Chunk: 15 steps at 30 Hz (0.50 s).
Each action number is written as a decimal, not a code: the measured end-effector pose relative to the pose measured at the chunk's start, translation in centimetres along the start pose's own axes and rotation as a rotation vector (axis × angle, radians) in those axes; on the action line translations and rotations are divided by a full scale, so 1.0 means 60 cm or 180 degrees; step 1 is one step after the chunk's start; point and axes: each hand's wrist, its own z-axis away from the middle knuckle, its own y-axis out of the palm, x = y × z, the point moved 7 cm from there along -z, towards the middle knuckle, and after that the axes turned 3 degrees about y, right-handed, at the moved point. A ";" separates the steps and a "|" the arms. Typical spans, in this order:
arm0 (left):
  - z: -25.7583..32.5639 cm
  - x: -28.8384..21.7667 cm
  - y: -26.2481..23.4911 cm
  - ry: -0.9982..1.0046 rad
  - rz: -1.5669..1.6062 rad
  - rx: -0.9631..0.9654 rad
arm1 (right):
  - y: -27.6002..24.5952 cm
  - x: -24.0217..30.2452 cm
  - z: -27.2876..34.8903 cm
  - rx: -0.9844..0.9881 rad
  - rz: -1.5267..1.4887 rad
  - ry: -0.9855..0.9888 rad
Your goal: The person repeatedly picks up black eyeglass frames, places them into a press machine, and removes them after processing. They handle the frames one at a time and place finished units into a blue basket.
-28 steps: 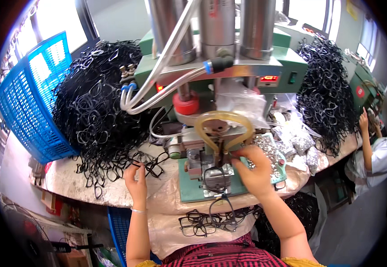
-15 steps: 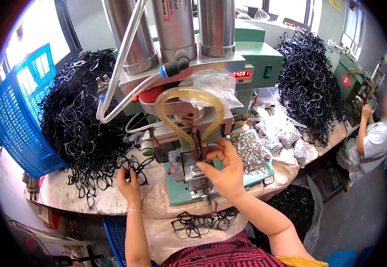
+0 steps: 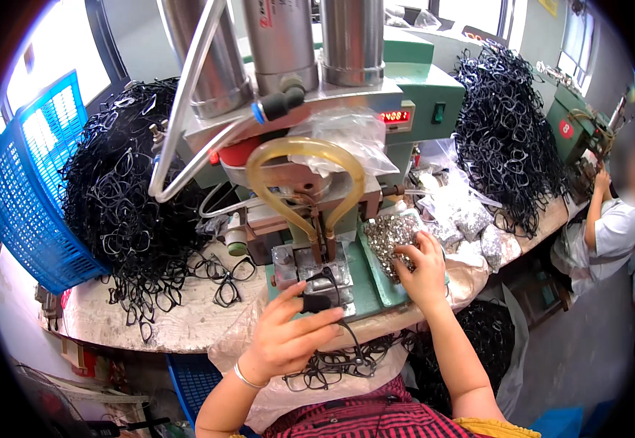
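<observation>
My left hand reaches in front of the press's metal jig. Its fingers hold a black eyeglass frame, part of which rests up against the jig. A black band wraps one finger. Over to the right, my right hand dips thumb and fingertips, drawn close together, into a green tray of small shiny metal parts. Whatever lies between those fingertips is too small to make out. Just behind the jig, the press's narrow tip stands between two amber tubes.
Tangled heaps of black eyeglass frames rise left and right, beside a blue basket. Several frames lie on my lap cover. Bags of parts sit behind the tray. Another person works at the far right.
My left hand has come from the loose frames at left to the jig, with an eyeglass frame in it. My right hand has left the jig for the parts tray.
</observation>
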 end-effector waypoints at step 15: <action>0.105 -0.044 -0.061 -0.0807 -0.1101 -0.0407 | 0.043 0.051 -0.034 0.0044 0.0104 -0.0654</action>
